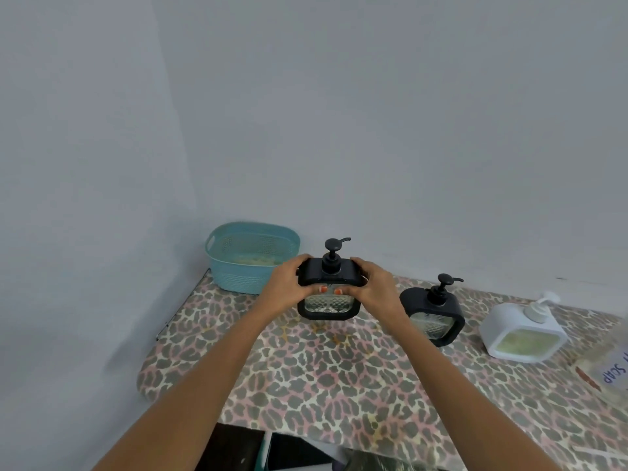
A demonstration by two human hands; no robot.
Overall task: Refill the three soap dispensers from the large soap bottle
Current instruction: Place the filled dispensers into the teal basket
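A black square soap dispenser with a clear patterned window and a black pump stands upright on the table, far from me. My left hand grips its left side and my right hand grips its right side, thumbs on the front. A second black dispenser stands to its right. Further right is a white dispenser with pale green soap inside. At the right edge, part of a large clear soap bottle shows, labelled "SOAP".
The table wears a leopard-print cover and sits in a corner of grey walls. A teal plastic basket stands at the back left, close behind my left hand. Dark objects lie below the table's near edge.
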